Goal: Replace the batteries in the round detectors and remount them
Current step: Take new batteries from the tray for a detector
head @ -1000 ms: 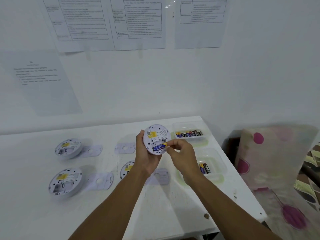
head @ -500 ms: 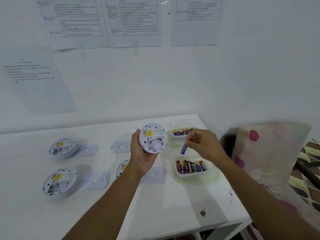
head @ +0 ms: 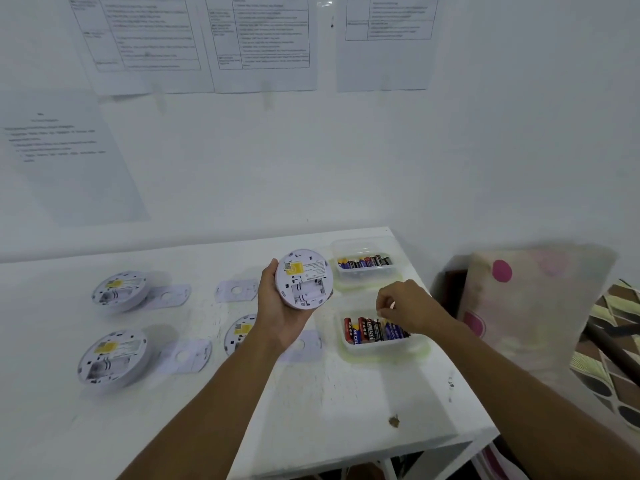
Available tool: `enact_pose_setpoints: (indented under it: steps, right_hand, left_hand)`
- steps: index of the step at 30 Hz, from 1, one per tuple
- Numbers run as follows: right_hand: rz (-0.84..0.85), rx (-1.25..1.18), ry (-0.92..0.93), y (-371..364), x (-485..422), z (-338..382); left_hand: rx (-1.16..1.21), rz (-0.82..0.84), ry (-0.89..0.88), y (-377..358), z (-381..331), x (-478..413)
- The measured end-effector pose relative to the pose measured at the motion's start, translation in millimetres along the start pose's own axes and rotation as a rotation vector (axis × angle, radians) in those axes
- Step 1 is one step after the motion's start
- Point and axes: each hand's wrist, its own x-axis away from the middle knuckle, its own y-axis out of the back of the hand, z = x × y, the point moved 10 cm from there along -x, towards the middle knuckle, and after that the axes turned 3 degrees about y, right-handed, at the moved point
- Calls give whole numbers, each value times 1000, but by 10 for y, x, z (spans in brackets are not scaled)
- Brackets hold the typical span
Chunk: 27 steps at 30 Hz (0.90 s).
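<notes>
White detector [head: 304, 278], battery bay [head: 308, 293] empty

Four round detectors [head: 304, 278] [head: 119, 291] [head: 112, 356] [head: 239, 332]; four mounting plates [head: 169, 296] [head: 237, 291] [head: 183, 356] [head: 306, 346]; two battery tubs [head: 363, 244] [head: 381, 351]; four printed sheets [head: 145, 43] [head: 263, 39] [head: 384, 43] [head: 69, 157].

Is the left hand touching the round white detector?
Touching. The head view shows the left hand cupping the detector, with the thumb against its left rim and the fingers curled under its lower edge.
</notes>
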Motion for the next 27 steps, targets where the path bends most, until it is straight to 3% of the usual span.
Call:
enact_pose_setpoints:
  steps: [7, 12, 18, 22, 25, 27]
  right_hand:
    - [-287, -454, 83, 383, 6, 454]
    - [-217, -782, 120, 194, -149, 1048]
    - [-177, -1064, 7, -139, -408, 1431]
    - [-215, -1071, -82, -347, -615, 1614]
    - [-192, -1033, -94, -524, -803, 1765]
    - [-197, -864, -55, -598, -951, 1852]
  left_hand:
    - [-88, 32, 7, -39, -75, 99]
    - [-237, -5, -83, 78, -378, 182]
    - [-507, -100, -176, 449, -954, 254]
    - [-767, -265, -299, 805, -1530, 349]
    - [-853, -280, -315, 996, -1834, 364]
    - [-905, -300, -318, 1124, -2019, 336]
